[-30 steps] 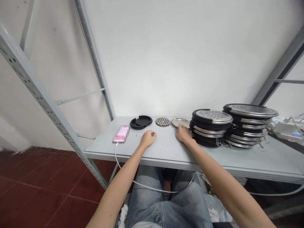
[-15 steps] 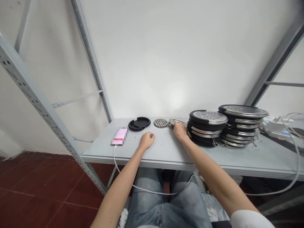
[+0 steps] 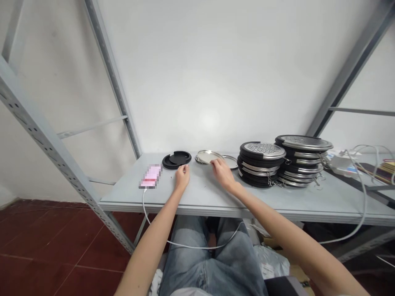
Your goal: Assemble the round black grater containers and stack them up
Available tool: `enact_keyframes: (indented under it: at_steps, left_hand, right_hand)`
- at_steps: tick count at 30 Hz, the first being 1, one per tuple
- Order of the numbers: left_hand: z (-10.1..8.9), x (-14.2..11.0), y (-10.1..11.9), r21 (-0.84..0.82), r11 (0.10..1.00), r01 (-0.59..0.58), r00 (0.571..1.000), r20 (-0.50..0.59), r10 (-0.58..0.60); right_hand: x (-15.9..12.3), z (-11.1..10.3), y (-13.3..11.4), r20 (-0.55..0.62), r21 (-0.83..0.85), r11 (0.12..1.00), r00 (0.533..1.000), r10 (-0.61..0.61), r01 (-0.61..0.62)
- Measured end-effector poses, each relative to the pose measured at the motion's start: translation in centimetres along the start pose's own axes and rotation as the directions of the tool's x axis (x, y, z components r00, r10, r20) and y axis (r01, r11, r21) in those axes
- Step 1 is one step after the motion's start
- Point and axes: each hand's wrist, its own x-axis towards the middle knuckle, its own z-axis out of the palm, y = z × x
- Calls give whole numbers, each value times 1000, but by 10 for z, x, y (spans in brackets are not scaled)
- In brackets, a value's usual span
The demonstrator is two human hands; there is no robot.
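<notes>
My right hand (image 3: 222,172) pinches the near right edge of a shiny round metal disc (image 3: 207,156) with a raised rim and holds it tilted just above the table. Partly hidden beneath that disc is a perforated metal disc (image 3: 197,160). Behind my right fingers lies another round metal rim piece (image 3: 232,161), flat on the table. My left hand (image 3: 182,177) is closed, resting close to two overlapping black round pieces (image 3: 176,159); whatever its fingers hold is too small to make out.
A stack of black-rimmed metal discs (image 3: 262,164) with small chains stands on the right, a larger stack (image 3: 304,160) behind it. A phone (image 3: 151,176) with a white cable (image 3: 144,205) lies left. Grey shelf posts (image 3: 112,70) frame the table (image 3: 203,201).
My right hand has lifted the shiny metal disc and carried it left, over the perforated disc. My left hand has moved slightly towards the black round pieces. The view has shifted a little right.
</notes>
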Motion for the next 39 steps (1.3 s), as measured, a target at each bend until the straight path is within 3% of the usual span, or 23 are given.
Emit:
enact_keyframes:
  at_steps: [2,5,8,14,16,18,21,23,32,35,39]
  left_hand:
    - [-1,1,-2,-18,999,31,998,-62,-32]
    - [0,2,-4,-33,998,49,995,-81,-52]
    - [3,-1,-3,-30,999,18,1000,-18,-19]
    - [3,-5,-1,41,997,-73,984,168,65]
    - [2,-5,-2,74,993,-88,976,204,71]
    - [2,-4,-2,105,990,-96,973,219,71]
    - [2,-3,-3,138,985,-105,971,230,71]
    - [2,-3,-3,151,983,-109,970,232,72]
    - [0,-4,-2,157,980,-119,969,232,80]
    - [0,-4,-2,161,979,-123,969,231,84]
    - [1,-5,-2,159,978,-132,969,227,93]
  right_hand:
    - [-19,-1,-13,35,41,992,992,-118,116]
    - [-40,-3,-20,36,125,978,985,-170,165]
    - [-47,-5,-19,24,234,962,989,-149,139]
    - [-43,-9,-20,121,376,919,978,-170,114]
    - [-42,-7,-19,139,361,932,986,-94,38]
    - [-42,-3,-15,149,309,944,986,69,-113]
    - [-41,5,-7,178,200,900,918,355,-387]
    - [-38,10,-1,208,134,861,863,460,-491]
    - [-21,22,7,380,-154,844,757,531,-515]
    - [-13,25,19,356,-127,826,752,555,-550]
    - [-7,31,45,335,6,826,780,529,-563]
